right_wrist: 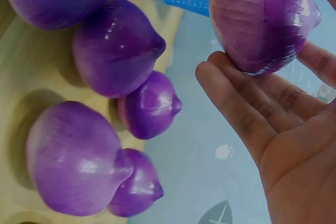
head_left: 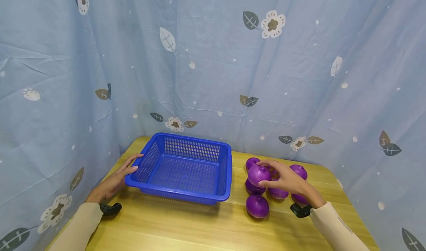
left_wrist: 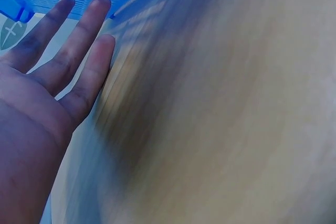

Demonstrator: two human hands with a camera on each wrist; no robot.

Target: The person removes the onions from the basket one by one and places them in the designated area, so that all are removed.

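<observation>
My right hand (head_left: 287, 177) holds a glossy purple onion (head_left: 259, 175) between thumb and fingers, raised over the other onions. The right wrist view shows this held onion (right_wrist: 262, 22) with its pointed tip facing right, fingers beneath it. At the left, my left hand (head_left: 116, 180) touches the left rim of a blue plastic basket (head_left: 229, 169). In the left wrist view, three of the left hand's fingers (left_wrist: 84, 38) stretch nearly straight up to the basket's outer side; its thumb and index finger are hidden there. The basket's inside shows only its perforated floor and walls.
Several purple onions lie right of the basket, one nearest the front (head_left: 257, 206) and one at the far right (head_left: 298, 171). All stand on a wooden table (head_left: 186, 229). A blue floral curtain (head_left: 213, 77) hangs along the back and both sides.
</observation>
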